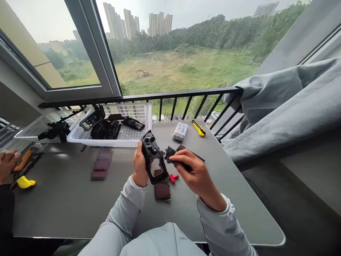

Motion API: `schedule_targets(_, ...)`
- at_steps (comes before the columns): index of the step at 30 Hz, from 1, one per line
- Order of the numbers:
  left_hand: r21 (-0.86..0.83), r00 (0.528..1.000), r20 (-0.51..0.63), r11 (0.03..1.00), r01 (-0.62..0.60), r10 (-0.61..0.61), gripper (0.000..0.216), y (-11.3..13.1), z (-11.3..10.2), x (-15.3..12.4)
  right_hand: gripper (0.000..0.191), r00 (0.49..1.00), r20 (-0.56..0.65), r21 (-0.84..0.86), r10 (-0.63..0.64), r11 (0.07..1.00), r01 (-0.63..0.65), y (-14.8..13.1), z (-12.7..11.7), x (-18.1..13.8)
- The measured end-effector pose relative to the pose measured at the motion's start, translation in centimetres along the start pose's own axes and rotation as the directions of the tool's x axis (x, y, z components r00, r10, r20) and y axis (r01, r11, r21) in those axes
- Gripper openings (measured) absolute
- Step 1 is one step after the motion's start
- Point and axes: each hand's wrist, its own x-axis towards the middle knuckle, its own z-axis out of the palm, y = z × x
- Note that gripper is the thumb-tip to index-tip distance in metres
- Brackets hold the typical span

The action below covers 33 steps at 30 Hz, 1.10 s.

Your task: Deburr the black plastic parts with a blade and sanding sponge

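My left hand point(140, 166) grips a black plastic frame part point(153, 155) and holds it upright above the grey table point(69, 202). My right hand point(192, 170) is closed around a small dark piece point(170, 153) with a brown sanding sheet point(191, 153) showing behind the fingers, right beside the frame. Below the hands lie a brown sanding pad point(161, 190) and a small red piece point(173, 177).
A white mesh basket point(138, 113) with several black parts stands at the back. A white box point(180, 131) and a yellow utility knife point(198, 128) lie near the black railing point(186, 94). Another person's hand point(7, 164) works at the far left by an orange tool point(23, 160) and a yellow item point(25, 182). A grey curtain point(287, 110) hangs on the right.
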Motion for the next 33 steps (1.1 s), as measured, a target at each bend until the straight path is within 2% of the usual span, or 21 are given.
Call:
schedule_targets(1,-0.024,1.000,0.013,1.000,0.018,-0.018,0.034,0.1,0.1,-0.1,0.023,0.998,-0.051,0.002,0.034,0.999,-0.033,0.4,0.0,0.0)
schedule_targets(2,-0.055,0.999,0.032,0.998,0.039,-0.037,0.036,0.1,0.2,-0.2,0.021,0.997,-0.049,0.016,0.054,0.998,-0.053,0.8,0.1,0.0)
schedule_targets(6,-0.155,0.992,0.092,0.983,0.099,-0.086,0.035,0.4,0.3,-0.8,0.017,0.987,0.098,0.074,0.128,0.988,-0.136,1.4,0.6,-0.9)
schedule_targets(9,-0.173,0.994,0.023,0.979,0.107,-0.104,0.033,0.6,0.0,-0.7,0.013,0.982,0.125,0.126,0.142,0.979,-0.158,0.7,0.2,-2.0)
schedule_targets(11,-0.188,0.995,-0.022,0.978,0.094,-0.100,0.034,0.7,-0.2,-0.5,0.014,0.991,0.093,0.164,0.095,0.980,-0.109,-0.1,0.0,-2.7)
schedule_targets(13,-0.196,0.995,-0.031,0.977,0.086,-0.094,0.031,0.6,-0.3,-0.5,0.018,0.997,0.075,0.156,-0.005,0.988,-0.007,-0.8,0.5,-3.4)
schedule_targets(16,-0.182,0.994,-0.044,0.979,0.095,-0.105,0.026,0.1,-0.5,-0.6,0.024,0.990,0.029,0.020,-0.139,0.990,0.138,-1.0,2.0,-4.3)
schedule_targets(20,-0.171,0.993,-0.081,0.983,0.065,-0.080,0.026,-0.4,-0.9,-0.7,0.029,0.985,0.002,-0.155,-0.174,0.973,0.172,-0.4,3.4,-5.1)
schedule_targets(23,-0.167,0.994,-0.083,0.985,0.050,-0.065,0.027,-0.5,-1.3,-0.7,0.029,0.982,0.006,-0.184,-0.189,0.965,0.187,-0.6,3.6,-5.3)
schedule_targets(27,-0.169,0.997,-0.060,0.985,0.039,-0.050,0.027,-0.5,-1.7,-0.9,0.025,0.979,0.091,-0.013,-0.183,0.983,0.185,-1.5,3.4,-5.5)
schedule_targets(30,-0.139,0.996,-0.075,0.989,0.045,-0.056,0.033,-0.4,-2.1,-1.0,0.022,0.973,0.179,0.141,-0.146,0.983,0.121,-1.2,2.5,-5.5)
schedule_targets(31,-0.125,0.996,-0.067,0.991,0.049,-0.058,0.034,-0.4,-2.2,-0.9,0.021,0.982,0.155,0.142,-0.111,0.986,0.089,-0.8,2.0,-5.5)
schedule_targets(33,-0.096,0.998,-0.027,0.994,0.055,-0.058,0.032,-0.3,-2.7,-0.8,0.017,0.999,-0.033,0.022,0.013,1.000,-0.012,0.5,1.0,-5.4)
